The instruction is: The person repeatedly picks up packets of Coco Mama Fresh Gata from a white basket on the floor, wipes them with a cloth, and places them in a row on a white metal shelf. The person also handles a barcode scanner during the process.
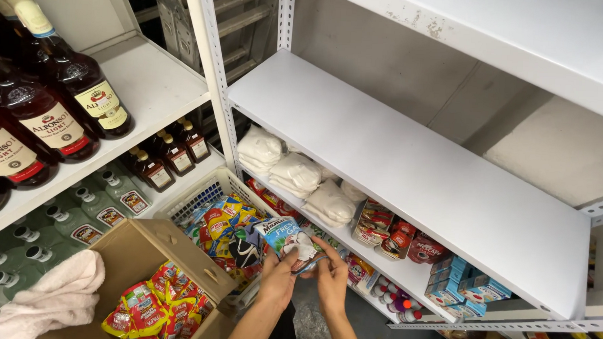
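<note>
I have both hands raised in front of me over the gap between the shelving and the boxes, and together they hold a small blue and white pouch (287, 238) with a picture of a split coconut on its front. My left hand (278, 278) closes round the pouch's lower edge from below, fingers curled behind it, while my right hand (331, 276) pinches the right corner between thumb and fingertips, so the printed face tilts up toward me, I judge to keep it readable. Just beyond the left hand sits a white plastic basket (193, 197) packed with loose sachets in yellow, red and blue, tipped every way, as if dropped in rather than stacked. Below and to the left of that hand is an open cardboard box (132, 249) holding red and yellow sachets, with a pink towel (59, 294) draped over its near rim. Up and to the right of my right hand, a white metal shelf (410, 161) stands bare, and under it lie knotted white bags (294, 172), red pouches (397, 236) and small blue cartons (469, 282). Far to the left, dark liquor bottles (54, 94) with cream oval labels stand upright in rows, above green bottles (86, 214) with white caps.
</note>
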